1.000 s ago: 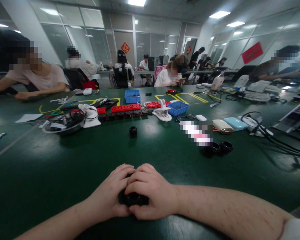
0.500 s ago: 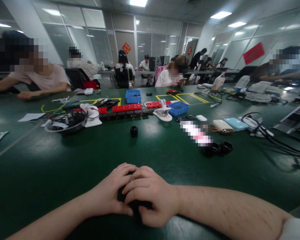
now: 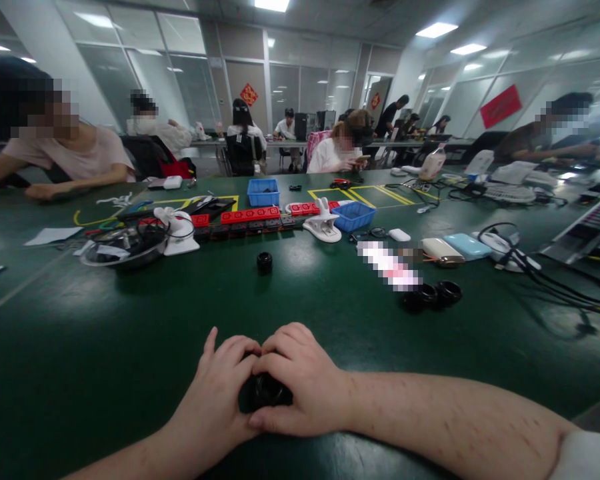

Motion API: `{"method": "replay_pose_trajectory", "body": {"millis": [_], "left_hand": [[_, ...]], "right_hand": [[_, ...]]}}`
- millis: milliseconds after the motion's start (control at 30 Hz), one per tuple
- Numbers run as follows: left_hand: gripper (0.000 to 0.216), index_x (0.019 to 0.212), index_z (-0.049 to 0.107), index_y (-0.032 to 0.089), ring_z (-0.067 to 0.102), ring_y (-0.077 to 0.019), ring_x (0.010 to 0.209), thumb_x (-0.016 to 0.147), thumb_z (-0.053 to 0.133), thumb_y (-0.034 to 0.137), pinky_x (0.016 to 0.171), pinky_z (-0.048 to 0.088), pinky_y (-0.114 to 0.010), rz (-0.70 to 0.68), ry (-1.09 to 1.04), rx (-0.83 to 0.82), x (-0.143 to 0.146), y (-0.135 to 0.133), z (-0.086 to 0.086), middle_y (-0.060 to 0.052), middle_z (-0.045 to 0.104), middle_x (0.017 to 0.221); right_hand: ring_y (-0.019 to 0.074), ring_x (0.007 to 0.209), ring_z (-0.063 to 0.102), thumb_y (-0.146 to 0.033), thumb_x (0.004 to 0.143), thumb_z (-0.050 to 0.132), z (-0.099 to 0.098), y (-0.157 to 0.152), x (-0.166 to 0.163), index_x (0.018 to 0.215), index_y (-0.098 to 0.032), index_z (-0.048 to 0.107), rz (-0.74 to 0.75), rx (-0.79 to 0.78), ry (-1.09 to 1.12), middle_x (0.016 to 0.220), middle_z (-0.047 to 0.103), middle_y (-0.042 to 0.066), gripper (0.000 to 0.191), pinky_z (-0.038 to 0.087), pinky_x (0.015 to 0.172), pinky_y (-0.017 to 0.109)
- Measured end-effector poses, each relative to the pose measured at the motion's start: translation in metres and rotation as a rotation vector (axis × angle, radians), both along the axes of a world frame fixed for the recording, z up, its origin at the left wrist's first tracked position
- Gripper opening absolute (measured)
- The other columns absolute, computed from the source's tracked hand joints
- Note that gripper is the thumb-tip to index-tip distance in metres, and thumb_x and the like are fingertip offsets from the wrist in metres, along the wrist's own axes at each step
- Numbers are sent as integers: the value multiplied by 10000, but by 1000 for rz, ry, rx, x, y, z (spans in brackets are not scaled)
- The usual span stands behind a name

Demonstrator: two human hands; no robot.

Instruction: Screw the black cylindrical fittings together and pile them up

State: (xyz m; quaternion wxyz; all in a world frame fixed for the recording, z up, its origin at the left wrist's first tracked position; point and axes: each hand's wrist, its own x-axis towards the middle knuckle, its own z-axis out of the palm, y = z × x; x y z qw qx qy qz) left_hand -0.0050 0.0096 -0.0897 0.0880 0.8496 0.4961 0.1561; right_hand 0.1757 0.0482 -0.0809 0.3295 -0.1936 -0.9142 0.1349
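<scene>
Close to the table's near side, a glossy black round part (image 3: 269, 391) sits between my two hands and is partly covered by them. My left hand (image 3: 225, 380) curls round its left side, with the little finger raised. From the right, my right hand (image 3: 303, 380) wraps over the part, fingers across the top and thumb along the front. The fingertips of both hands meet at its far edge. A similar black ring-shaped part (image 3: 265, 262) stands by itself farther up the green table (image 3: 190, 300). More black ring-shaped parts (image 3: 449, 292) lie to the right, beside a blurred-out phone-like object (image 3: 387, 265).
Across the middle run red power strips (image 3: 250, 217), a white clip stand (image 3: 323, 223) and a blue basket (image 3: 354, 216). A bowl of dark bits (image 3: 125, 250) stands left. Power banks (image 3: 443, 252) and black cables (image 3: 570, 287) lie right. Several people sit around.
My hands have shifted their hold on the black part, so more of it shows. My left little finger has lifted, and my right thumb now lies along the part's front.
</scene>
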Motion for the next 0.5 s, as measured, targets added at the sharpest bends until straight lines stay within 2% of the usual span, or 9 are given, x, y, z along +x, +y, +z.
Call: {"method": "replay_pose_trajectory", "body": {"millis": [133, 233, 367, 500], "left_hand": [[378, 950, 590, 243, 494, -310, 1015, 629, 649, 433, 995, 84, -651, -71, -21, 4, -3, 5, 0, -53, 573, 1013], [376, 947, 603, 229, 479, -311, 1059, 593, 663, 343, 1022, 105, -610, -133, -22, -21, -5, 10, 1, -63, 563, 1073], [492, 1034, 594, 261, 456, -293, 1114, 549, 629, 189, 1041, 117, -571, -210, -26, -89, -2, 16, 7, -40, 544, 1139], [374, 935, 633, 289, 427, -283, 1155, 580, 610, 172, 1047, 136, -554, -245, -32, -138, 0, 17, 11, -4, 533, 1172]], "right_hand": [[176, 843, 482, -548, 691, 586, 1, 1, 1, 898, -165, 569, 3, 24, -24, 902, 578, 50, 435, 364, 773, 341], [177, 852, 486, -461, 705, 578, 4, 2, 1, 903, -166, 574, 36, 8, -46, 896, 591, 48, 355, 371, 771, 340], [173, 903, 498, -302, 711, 506, 6, 4, 1, 907, -172, 592, 178, -12, -31, 921, 628, 37, 250, 376, 799, 334], [155, 869, 508, -206, 684, 426, 4, 6, 0, 830, -187, 606, 289, 6, 31, 897, 669, -11, 233, 382, 829, 320]]}}
